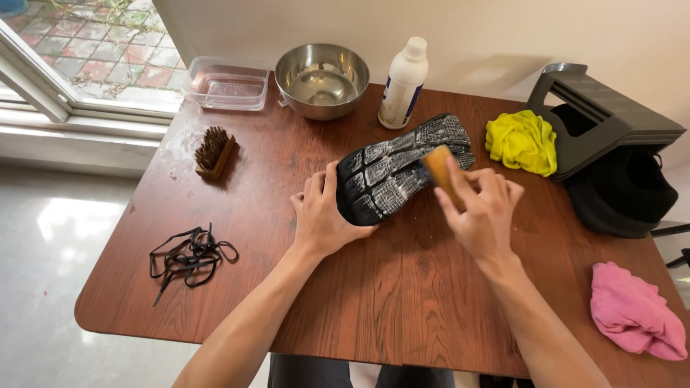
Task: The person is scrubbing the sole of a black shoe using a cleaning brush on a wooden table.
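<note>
Right now the black shoe w/ grey-white tread (402, 167) lies sole-up, mid-table on the reddish wood-grain table (374, 287). Left hand (321, 214) is clamped round its heel end; right hand (480, 208) grips a small tan wooden-backed brush (440, 169) pressed on the tread. Risk, I'd judge: a hard stroke could skid the shoe toward the white plastic bottle (403, 83) just behind & tip it. Steel round bowl (321, 79) looks to hold a little water; clear rectangular plastic tub (226, 86) seems empty. Bottle's capped, contents unseen.
</note>
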